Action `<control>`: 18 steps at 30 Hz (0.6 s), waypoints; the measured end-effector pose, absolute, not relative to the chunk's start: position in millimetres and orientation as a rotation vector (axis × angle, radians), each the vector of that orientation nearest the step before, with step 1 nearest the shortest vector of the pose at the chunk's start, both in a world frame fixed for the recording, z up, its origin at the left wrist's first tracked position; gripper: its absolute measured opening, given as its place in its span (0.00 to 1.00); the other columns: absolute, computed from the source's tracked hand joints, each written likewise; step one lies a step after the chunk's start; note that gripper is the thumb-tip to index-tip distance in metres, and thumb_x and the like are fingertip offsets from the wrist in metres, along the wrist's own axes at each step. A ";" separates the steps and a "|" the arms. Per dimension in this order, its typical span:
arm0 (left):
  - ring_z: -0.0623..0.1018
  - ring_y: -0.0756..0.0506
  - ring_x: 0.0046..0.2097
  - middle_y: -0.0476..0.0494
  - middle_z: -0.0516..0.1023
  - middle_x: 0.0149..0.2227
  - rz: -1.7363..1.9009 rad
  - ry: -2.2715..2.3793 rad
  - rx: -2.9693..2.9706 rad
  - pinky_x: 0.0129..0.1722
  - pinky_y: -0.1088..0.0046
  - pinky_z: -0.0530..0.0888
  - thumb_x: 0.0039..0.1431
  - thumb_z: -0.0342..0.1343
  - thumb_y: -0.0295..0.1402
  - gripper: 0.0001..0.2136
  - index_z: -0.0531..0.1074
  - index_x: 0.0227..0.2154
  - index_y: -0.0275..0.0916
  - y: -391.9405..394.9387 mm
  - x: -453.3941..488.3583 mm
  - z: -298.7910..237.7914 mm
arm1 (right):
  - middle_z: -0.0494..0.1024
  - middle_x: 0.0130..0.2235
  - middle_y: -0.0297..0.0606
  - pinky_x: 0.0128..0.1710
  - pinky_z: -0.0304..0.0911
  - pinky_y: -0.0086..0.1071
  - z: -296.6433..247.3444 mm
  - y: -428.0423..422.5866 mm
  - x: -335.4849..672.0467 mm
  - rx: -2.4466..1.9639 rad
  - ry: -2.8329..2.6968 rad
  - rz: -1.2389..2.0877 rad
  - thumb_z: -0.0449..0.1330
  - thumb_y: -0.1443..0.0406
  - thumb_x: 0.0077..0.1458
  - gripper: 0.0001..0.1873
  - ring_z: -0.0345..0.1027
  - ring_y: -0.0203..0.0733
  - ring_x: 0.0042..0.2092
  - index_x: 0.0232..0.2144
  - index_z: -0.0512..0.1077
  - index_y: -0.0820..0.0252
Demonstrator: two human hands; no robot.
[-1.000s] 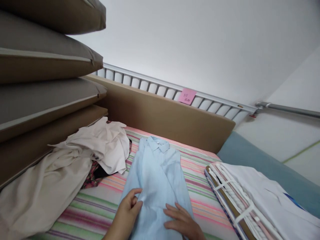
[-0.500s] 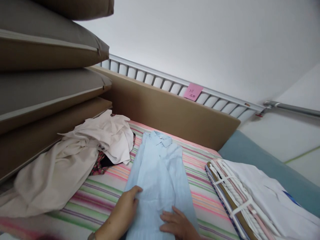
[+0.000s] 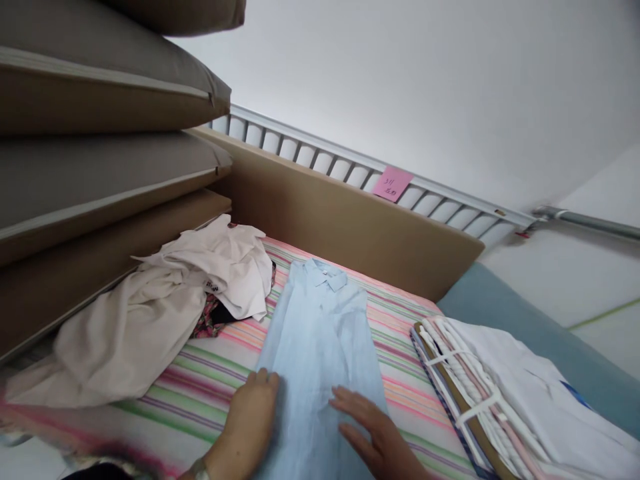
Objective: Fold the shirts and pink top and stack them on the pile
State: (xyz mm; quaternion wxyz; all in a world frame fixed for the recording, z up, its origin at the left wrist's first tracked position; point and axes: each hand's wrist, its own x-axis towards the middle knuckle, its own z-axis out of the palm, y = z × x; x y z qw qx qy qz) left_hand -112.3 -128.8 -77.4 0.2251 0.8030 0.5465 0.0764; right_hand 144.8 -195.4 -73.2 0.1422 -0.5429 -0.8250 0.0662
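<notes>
A light blue collared shirt [image 3: 320, 347] lies lengthwise in front of me, folded into a long narrow shape with its collar at the far end. At the shirt's left edge, my left hand [image 3: 251, 413] is closed, its fingers together and curled down onto the fabric; the fingertips are partly hidden. My right hand [image 3: 375, 430] is over the right part of the shirt, its fingers apart and stretched toward the left. Both hands are near the shirt's lower part, whose end runs out of view.
Under the shirt spreads a striped sheet [image 3: 200, 380]. Rumpled cream garments [image 3: 130, 333] lie on the left, below stacked brown-grey cushions [image 3: 115, 167]. A bundle of folded clothes [image 3: 500, 400] with white ties is on the right. A brown board [image 3: 340, 213] stands along the back.
My left hand has turned, its thumb no longer showing on top of the shirt. My right hand has shifted slightly right, fingers more extended. The view has moved slightly.
</notes>
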 end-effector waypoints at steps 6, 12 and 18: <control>0.53 0.36 0.65 0.41 0.53 0.65 0.418 1.161 2.442 0.60 0.51 0.58 0.59 0.51 0.34 0.25 0.57 0.60 0.44 -149.4 -98.7 -109.4 | 0.54 0.64 0.40 0.59 0.53 0.53 -121.9 -195.9 118.1 -1.612 -2.474 0.087 0.53 0.57 0.59 0.29 0.48 0.50 0.63 0.62 0.52 0.45; 0.50 0.37 0.65 0.41 0.51 0.65 0.533 1.082 2.586 0.62 0.49 0.53 0.62 0.47 0.40 0.26 0.53 0.62 0.45 -151.5 -102.6 -137.6 | 0.59 0.62 0.39 0.59 0.53 0.52 -108.0 -211.1 115.9 -1.618 -2.261 0.348 0.54 0.58 0.57 0.26 0.52 0.51 0.62 0.58 0.61 0.47; 0.65 0.42 0.60 0.42 0.68 0.57 0.932 1.151 2.072 0.60 0.58 0.61 0.62 0.47 0.40 0.18 0.67 0.53 0.43 -188.4 -138.3 -134.7 | 0.77 0.46 0.43 0.53 0.64 0.46 -123.4 -304.5 159.9 -1.798 -1.324 0.664 0.53 0.51 0.52 0.21 0.70 0.50 0.50 0.41 0.76 0.56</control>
